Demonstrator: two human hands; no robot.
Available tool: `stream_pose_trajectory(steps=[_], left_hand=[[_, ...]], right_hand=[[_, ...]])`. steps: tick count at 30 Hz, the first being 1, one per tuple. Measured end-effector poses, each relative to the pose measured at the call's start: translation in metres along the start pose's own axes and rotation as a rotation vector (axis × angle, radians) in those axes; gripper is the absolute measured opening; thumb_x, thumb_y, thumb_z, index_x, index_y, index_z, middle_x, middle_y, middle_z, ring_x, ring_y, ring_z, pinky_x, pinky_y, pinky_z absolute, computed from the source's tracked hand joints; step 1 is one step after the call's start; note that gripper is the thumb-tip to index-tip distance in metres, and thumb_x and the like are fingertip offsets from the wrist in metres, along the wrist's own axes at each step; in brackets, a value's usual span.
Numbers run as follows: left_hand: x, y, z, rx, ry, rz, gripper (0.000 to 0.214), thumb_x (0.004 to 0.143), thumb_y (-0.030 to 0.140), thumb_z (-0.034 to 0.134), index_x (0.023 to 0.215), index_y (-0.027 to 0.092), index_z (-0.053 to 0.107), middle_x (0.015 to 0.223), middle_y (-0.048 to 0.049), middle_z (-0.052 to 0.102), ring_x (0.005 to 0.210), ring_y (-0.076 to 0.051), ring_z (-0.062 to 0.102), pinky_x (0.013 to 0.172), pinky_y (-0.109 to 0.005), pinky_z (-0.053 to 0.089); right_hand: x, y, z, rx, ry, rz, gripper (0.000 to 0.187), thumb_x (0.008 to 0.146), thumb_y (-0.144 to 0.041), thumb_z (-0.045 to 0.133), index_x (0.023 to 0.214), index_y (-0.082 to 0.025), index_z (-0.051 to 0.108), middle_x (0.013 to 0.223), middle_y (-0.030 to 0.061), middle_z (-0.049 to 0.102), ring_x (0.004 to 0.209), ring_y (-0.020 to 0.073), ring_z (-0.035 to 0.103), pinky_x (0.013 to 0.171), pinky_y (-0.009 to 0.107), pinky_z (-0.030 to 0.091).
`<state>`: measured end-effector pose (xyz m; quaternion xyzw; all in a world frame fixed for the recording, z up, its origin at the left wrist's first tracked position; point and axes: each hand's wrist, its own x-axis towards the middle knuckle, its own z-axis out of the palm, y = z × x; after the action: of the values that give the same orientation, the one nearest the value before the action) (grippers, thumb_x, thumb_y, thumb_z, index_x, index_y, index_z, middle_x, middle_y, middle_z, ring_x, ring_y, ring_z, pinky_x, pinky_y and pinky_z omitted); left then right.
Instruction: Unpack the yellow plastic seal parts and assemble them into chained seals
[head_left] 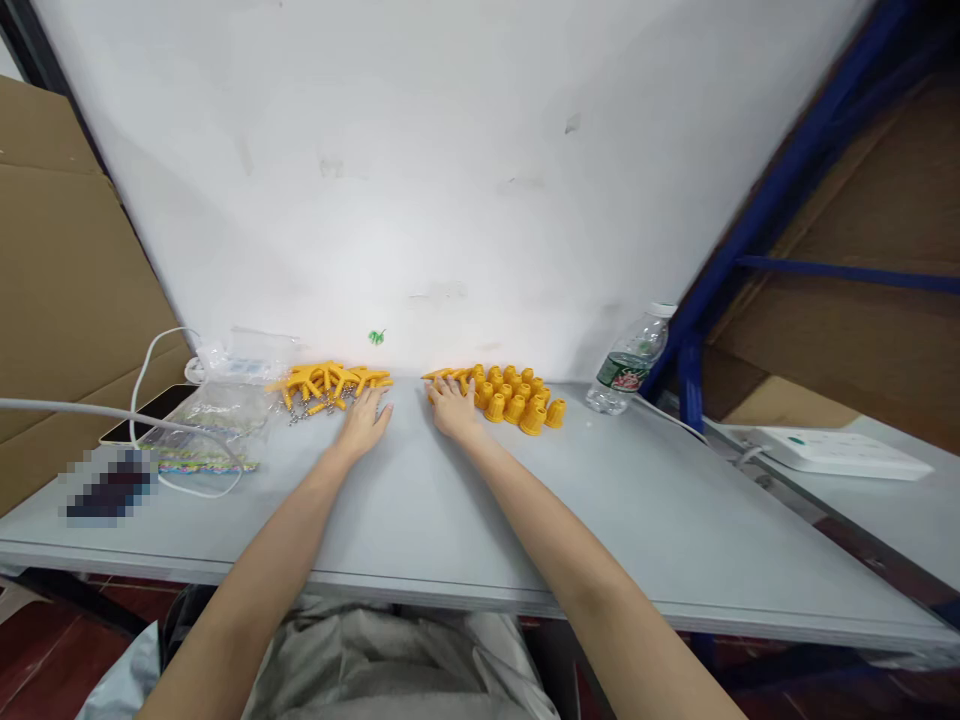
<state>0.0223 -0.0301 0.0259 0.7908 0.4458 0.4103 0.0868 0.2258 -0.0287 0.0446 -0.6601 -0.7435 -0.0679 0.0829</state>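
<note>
My left hand (364,426) rests on the table, fingers stretched out and thumb apart. Its fingertips reach the right end of a pile of yellow branched plastic pieces (330,377). Small metal parts, too small to name for certain, lie among that pile (298,412). Palm down, my right hand (454,408) has its fingers spread over a few flat yellow pieces (442,374) by the wall and partly hides them. Just right of it stand several yellow ribbed, cone-shaped plastic caps (515,405), mostly upright in loose rows.
Clear plastic bags (232,405), a white cable (139,370) and a dark phone (154,412) lie at the left. A water bottle (631,362) leans against the wall on the right. Beyond it are a blue metal frame (690,375) and a white power strip (840,452).
</note>
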Motion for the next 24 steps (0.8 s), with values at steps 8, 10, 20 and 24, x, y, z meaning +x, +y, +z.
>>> stream_pose_trajectory(steps=[8, 10, 20, 24], left_hand=[[0.0, -0.003, 0.003, -0.029, 0.009, 0.002, 0.032, 0.092, 0.03, 0.049, 0.12, 0.019, 0.059, 0.122, -0.0134, 0.064, 0.119, -0.027, 0.059, 0.106, -0.047, 0.045], [-0.001, -0.004, 0.005, -0.027, 0.005, -0.004, 0.032, 0.091, 0.029, 0.049, 0.119, 0.018, 0.06, 0.12, -0.0137, 0.064, 0.117, -0.027, 0.059, 0.105, -0.047, 0.045], [-0.001, -0.005, 0.002, -0.004, -0.043, 0.012, 0.021, 0.086, 0.019, 0.053, 0.104, 0.02, 0.065, 0.109, -0.0105, 0.066, 0.106, -0.025, 0.061, 0.098, -0.043, 0.048], [-0.001, 0.0, 0.001, 0.015, -0.069, -0.001, 0.02, 0.086, 0.016, 0.052, 0.098, 0.019, 0.068, 0.107, -0.0104, 0.068, 0.107, -0.024, 0.061, 0.1, -0.042, 0.047]], right_hand=[[-0.029, 0.03, -0.046, 0.051, 0.173, 0.323, 0.041, 0.093, -0.016, 0.038, 0.127, -0.013, 0.06, 0.137, 0.0205, 0.056, 0.125, 0.0327, 0.048, 0.099, 0.05, 0.036], [-0.034, 0.043, -0.051, 0.015, 0.209, 0.408, 0.041, 0.09, -0.011, 0.037, 0.122, -0.011, 0.063, 0.129, 0.0222, 0.059, 0.119, 0.0335, 0.05, 0.093, 0.049, 0.037], [-0.034, 0.058, -0.044, 0.059, 0.032, 0.4, 0.028, 0.087, -0.009, 0.046, 0.109, -0.01, 0.064, 0.107, 0.0211, 0.066, 0.108, 0.034, 0.057, 0.091, 0.047, 0.034], [-0.032, 0.047, -0.039, 0.289, -0.005, 0.353, 0.025, 0.089, -0.023, 0.055, 0.112, -0.014, 0.059, 0.1, 0.0163, 0.068, 0.097, 0.0319, 0.063, 0.085, 0.04, 0.041]])
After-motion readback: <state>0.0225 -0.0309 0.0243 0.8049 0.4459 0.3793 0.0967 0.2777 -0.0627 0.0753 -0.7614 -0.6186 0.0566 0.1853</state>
